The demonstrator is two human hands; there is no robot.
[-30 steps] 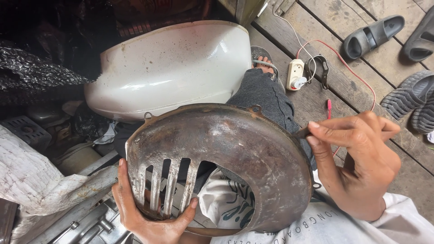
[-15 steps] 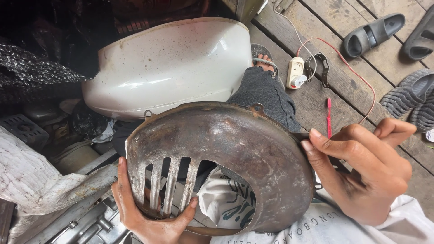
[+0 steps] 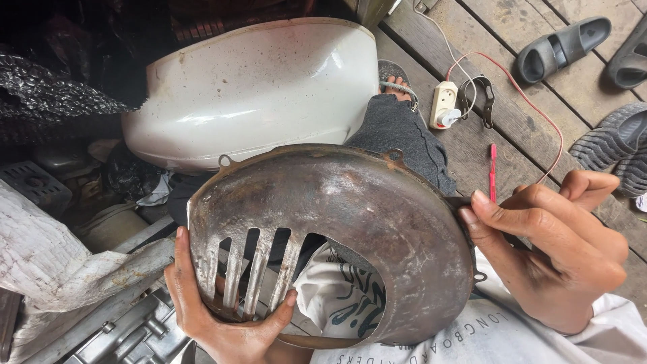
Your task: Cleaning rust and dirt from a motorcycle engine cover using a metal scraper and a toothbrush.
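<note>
A rusty round metal cover with slotted vents and a big cut-out lies across my lap. My left hand grips its lower left rim, thumb hooked over the slotted edge. My right hand holds the right rim, fingertips pressed on the edge. Whether something small sits under those fingers cannot be told. Through the cut-out shows my white printed shirt.
A white curved body panel lies behind the cover. On the plank floor are a red pen-like tool, a white plug adapter with a red wire, and dark sandals. Engine parts sit at lower left.
My right hand has slid down and in along the cover's right rim, fingers now pressed on its edge. The left hand and the cover have stayed put.
</note>
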